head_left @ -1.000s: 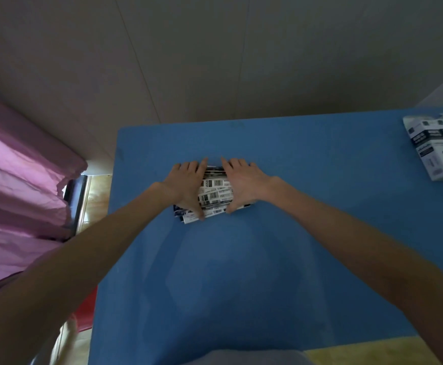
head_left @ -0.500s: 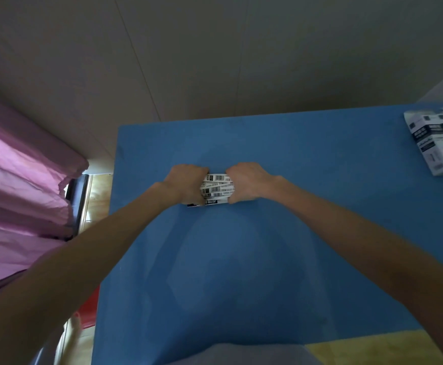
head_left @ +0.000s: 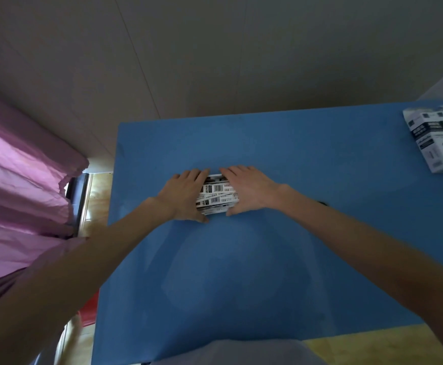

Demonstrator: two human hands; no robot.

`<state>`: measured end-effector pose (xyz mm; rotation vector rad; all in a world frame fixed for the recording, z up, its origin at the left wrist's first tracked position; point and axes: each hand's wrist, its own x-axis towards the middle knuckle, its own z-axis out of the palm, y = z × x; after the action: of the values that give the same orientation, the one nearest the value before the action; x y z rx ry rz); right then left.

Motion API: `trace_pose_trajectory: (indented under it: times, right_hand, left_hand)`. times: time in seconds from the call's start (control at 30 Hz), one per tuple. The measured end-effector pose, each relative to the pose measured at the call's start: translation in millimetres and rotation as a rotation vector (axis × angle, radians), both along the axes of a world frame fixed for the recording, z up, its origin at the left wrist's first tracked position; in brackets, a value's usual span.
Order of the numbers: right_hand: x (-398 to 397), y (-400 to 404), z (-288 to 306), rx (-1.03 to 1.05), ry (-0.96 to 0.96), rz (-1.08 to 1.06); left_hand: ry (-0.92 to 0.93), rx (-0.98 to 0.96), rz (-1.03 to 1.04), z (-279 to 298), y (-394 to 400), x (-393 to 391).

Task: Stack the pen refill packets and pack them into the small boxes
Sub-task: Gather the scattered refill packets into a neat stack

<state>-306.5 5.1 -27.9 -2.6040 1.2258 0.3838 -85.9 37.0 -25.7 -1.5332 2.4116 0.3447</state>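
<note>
Both flat hands, left hand (head_left: pixel 186 196) and right hand (head_left: pixel 249 189), press packets (head_left: pixel 216 196) lying crosswise.

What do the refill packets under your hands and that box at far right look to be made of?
Refill packets: probably thin printed paper or film, white with black barcodes; the finish is unclear in this dim light.
Box: looks like matte printed cardboard, with crisp folded edges and flat white and dark panels.
</note>
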Motion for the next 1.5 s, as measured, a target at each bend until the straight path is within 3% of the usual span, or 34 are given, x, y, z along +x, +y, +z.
trace_pose_trajectory:
  times: [0.53, 1.0, 1.23, 1.5]
  right_hand:
    - [1.0, -0.9, 2.7, 0.005, 0.124, 0.033]
    - [-10.1, 9.8, -5.3, -0.016, 0.056, 0.018]
    - [-6.2, 5.0, 0.6, 0.029, 0.011, 0.021]
    - [-20.9, 28.8, -14.0, -0.075, -0.171, -0.013]
  left_hand:
    - [0.001, -0.01, -0.036, 0.2, -0.3, 5.7]
    - [0.03, -0.116, -0.058, -3.4, 28.6, 4.4]
    - [0.088, -0.117, 0.036, -6.8, 40.4, 3.7]
    - [0.205, -0.277, 0.035, -9.5, 60.9, 7.7]
